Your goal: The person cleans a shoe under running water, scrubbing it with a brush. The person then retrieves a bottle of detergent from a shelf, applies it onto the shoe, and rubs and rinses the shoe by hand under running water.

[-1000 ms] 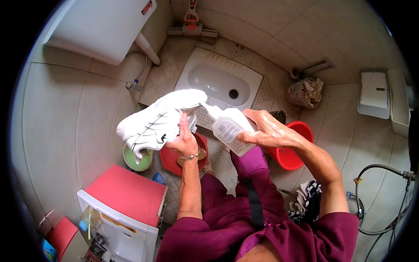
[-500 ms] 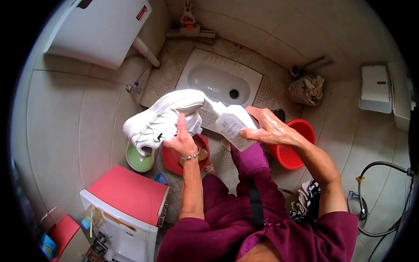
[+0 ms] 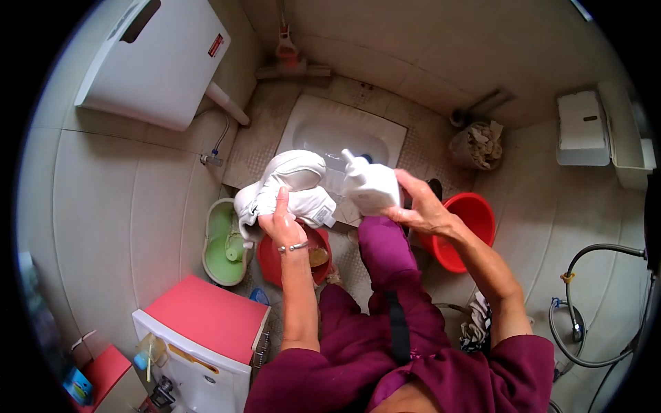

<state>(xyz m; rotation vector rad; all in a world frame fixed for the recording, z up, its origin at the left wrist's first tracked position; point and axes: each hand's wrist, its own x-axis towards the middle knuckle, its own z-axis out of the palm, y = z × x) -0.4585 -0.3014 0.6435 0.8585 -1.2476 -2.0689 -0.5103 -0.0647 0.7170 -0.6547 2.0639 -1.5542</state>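
Note:
My left hand (image 3: 281,224) grips a white sneaker (image 3: 296,168), thumb over its side. The sneaker's opening and tongue now face toward me, and its toe is mostly turned out of sight. In my right hand (image 3: 423,206) is a white plastic bottle (image 3: 372,187) with a narrow nozzle pointing up and left. The bottle is held just right of the sneaker, with a small gap between them. Below the sneaker stands a red basin (image 3: 270,265) with a brownish thing inside it.
A green-lined tub (image 3: 222,265) stands left of the red basin. A red bucket (image 3: 475,215) is on the right. Ahead lie a squat toilet (image 3: 389,134), a filled waste bin (image 3: 475,148) and a mop (image 3: 292,69). A red-topped washstand (image 3: 206,313) stands near left; a shower hose (image 3: 571,296) hangs right.
The sneaker has rotated in my left hand, from sole edge and laces showing to its opening showing. The bottle has tipped more upright, its nozzle drawn away from the sneaker.

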